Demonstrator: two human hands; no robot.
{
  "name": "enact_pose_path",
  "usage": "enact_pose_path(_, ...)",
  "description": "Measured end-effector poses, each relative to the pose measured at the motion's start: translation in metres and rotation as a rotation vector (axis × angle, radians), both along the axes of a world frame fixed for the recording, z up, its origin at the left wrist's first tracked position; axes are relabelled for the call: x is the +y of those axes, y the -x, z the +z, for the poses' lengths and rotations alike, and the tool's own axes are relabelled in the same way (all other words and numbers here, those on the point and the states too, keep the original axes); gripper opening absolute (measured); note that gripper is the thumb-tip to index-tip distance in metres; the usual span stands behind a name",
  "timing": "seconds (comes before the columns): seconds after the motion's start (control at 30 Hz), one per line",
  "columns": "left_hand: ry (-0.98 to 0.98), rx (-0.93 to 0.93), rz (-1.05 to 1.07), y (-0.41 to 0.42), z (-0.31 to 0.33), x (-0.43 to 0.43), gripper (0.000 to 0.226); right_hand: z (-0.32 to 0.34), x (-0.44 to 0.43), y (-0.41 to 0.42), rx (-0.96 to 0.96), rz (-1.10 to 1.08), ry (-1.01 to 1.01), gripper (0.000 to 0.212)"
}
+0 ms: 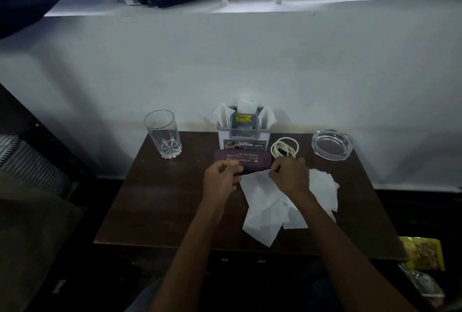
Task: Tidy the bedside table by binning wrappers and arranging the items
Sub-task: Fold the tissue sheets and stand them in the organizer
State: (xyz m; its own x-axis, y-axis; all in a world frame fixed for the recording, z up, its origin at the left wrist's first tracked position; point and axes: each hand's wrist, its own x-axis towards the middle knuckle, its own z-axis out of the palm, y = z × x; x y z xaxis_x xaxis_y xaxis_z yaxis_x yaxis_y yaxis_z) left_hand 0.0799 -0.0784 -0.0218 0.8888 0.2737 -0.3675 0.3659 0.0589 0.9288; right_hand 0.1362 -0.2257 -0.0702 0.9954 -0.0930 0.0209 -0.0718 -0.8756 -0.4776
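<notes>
A purple spectacle case with pale lettering lies in the middle of the dark wooden bedside table. My left hand grips its near left end, fingers curled round the edge. My right hand is at the case's right end with its fingertips pinched at the case; what exactly they pinch is hard to tell. Loose white tissues are spread beneath and to the right of my right forearm.
A grey-and-white organiser holding tissues stands at the back by the wall. A tall empty glass stands back left, a coiled white cable and a glass ashtray back right. Yellow and clear wrappers lie off the table's right edge.
</notes>
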Motion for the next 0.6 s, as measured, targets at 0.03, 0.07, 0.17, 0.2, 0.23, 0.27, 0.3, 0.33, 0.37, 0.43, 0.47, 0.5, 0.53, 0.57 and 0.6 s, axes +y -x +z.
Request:
enact_pose_path(0.03,-0.006,0.002,-0.007,0.001,0.0,-0.001,0.016,-0.001,-0.001,-0.001,0.021,0.001,-0.035,0.008)
enact_pose_path(0.07,-0.008,0.002,-0.01,0.001,0.0,-0.001,0.015,0.0,-0.003,-0.003,0.045,0.011,-0.078,0.01)
enact_pose_path(0.17,-0.008,-0.01,0.024,0.0,-0.002,0.001,0.011,0.017,-0.008,-0.006,0.092,0.057,-0.32,0.023)
enact_pose_path(0.2,-0.019,-0.028,0.046,0.0,-0.003,0.001,0.011,0.026,-0.01,-0.004,0.107,0.088,-0.451,0.021)
enact_pose_path(0.23,-0.035,-0.045,0.068,0.0,-0.003,0.002,0.015,0.037,-0.011,-0.002,0.122,0.128,-0.579,0.019)
enact_pose_path(0.27,-0.034,-0.064,0.088,0.0,-0.003,0.003,0.022,0.047,-0.01,0.002,0.132,0.171,-0.682,0.017)
enact_pose_path(0.3,-0.023,-0.074,0.095,0.0,-0.001,0.004,0.031,0.055,-0.01,0.006,0.141,0.202,-0.751,0.017)
enact_pose_path(0.33,0.006,-0.075,0.091,0.0,0.0,0.003,0.04,0.061,-0.009,0.01,0.148,0.219,-0.797,0.016)
enact_pose_path(0.37,0.044,-0.051,0.082,0.0,0.002,0.003,0.047,0.064,-0.008,0.012,0.149,0.225,-0.829,0.015)
enact_pose_path(0.43,0.138,0.027,0.084,-0.003,0.003,0.002,0.061,0.067,-0.005,0.013,0.145,0.214,-0.892,0.01)
enact_pose_path(0.47,0.182,0.047,0.084,-0.005,0.002,0.002,0.057,0.067,-0.003,0.013,0.146,0.195,-0.928,0.007)
enact_pose_path(0.5,0.194,0.046,0.076,-0.004,0.005,0.001,0.046,0.067,-0.002,0.013,0.147,0.172,-0.954,0.005)
enact_pose_path(0.53,0.182,0.034,0.057,-0.004,0.007,0.0,0.037,0.067,-0.001,0.013,0.145,0.145,-0.971,0.004)
enact_pose_path(0.57,0.153,0.02,0.02,-0.003,0.009,0.001,0.035,0.065,0.0,0.013,0.14,0.116,-0.981,0.004)
enact_pose_path(0.6,0.128,0.005,-0.027,-0.002,0.007,0.001,0.036,0.064,0.001,0.012,0.133,0.09,-0.981,0.003)
